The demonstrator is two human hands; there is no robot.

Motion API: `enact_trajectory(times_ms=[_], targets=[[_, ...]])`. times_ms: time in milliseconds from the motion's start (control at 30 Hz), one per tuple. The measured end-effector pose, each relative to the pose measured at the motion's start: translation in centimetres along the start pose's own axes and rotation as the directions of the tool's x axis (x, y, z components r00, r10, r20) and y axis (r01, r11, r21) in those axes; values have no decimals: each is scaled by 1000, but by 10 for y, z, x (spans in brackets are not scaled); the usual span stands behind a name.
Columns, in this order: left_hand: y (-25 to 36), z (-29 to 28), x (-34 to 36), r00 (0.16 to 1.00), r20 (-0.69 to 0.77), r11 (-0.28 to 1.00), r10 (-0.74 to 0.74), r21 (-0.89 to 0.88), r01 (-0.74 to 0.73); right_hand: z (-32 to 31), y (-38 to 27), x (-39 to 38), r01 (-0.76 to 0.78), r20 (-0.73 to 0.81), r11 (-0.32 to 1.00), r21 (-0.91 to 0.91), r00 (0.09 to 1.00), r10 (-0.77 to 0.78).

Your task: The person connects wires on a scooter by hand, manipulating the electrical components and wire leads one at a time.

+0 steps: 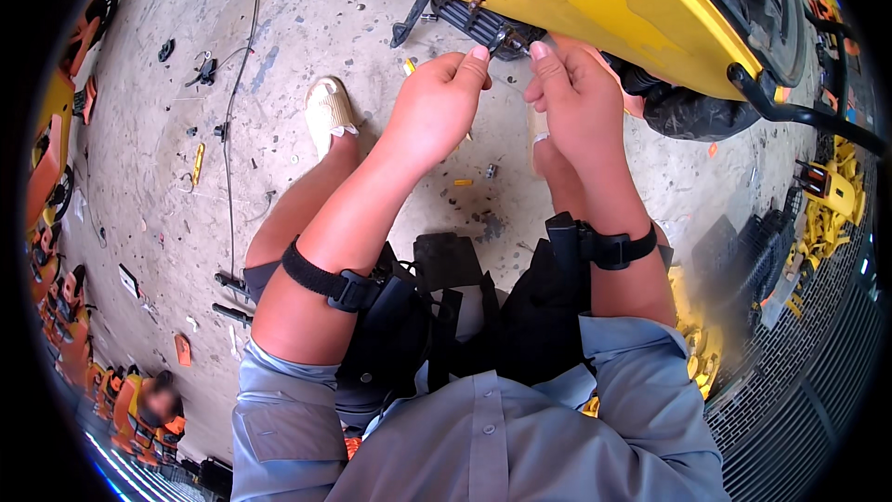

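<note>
My left hand (444,98) is closed, its thumb pressed against the curled fingers. Just across from it, my right hand (581,84) pinches with thumb and forefinger. A small dark and metallic piece (509,40) shows between the fingertips; what it is and how each hand grips it are too small to tell. Directly beyond the fingers lies a black ribbed part (465,22), low beside a large yellow body panel (595,0) that looks like part of a scooter or similar vehicle.
A black bent bar (799,113) juts out at the right, near a black bag-like bundle (701,116). On the concrete floor lie a long black cable (229,121), a yellow-handled tool (199,165) and scattered small parts. Orange vehicles (125,414) line the left; yellow parts (836,195) lie right.
</note>
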State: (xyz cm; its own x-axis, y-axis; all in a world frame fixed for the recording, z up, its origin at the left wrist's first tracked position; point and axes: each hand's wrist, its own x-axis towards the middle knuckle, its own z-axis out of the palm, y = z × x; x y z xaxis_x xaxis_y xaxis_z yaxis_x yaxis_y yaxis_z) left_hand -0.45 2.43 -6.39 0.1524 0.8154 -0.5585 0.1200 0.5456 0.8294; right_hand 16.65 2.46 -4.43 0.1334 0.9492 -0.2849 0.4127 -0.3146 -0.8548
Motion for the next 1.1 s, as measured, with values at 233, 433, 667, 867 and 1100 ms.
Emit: enact_trajectory(times_ms=[233,433,667,867,1100], targets=[[6,3,-3,1000,-12,999,29,35,-28,4,17,2,205,-73,977,61,977,-201],[3,2,-4,997,-40,993,71,98,-67,3,10,0,190,-79,982,-4,979,-190],[3,2,-3,991,-39,984,128,128,-122,-5,0,-2,29,33,988,150,999,-35],[8,1,-5,993,-39,986,112,127,-106,7,17,3,418,-160,901,-117,888,-432],[2,0,-4,967,-45,949,249,208,-235,-23,-13,0,-335,254,889,313,931,262]])
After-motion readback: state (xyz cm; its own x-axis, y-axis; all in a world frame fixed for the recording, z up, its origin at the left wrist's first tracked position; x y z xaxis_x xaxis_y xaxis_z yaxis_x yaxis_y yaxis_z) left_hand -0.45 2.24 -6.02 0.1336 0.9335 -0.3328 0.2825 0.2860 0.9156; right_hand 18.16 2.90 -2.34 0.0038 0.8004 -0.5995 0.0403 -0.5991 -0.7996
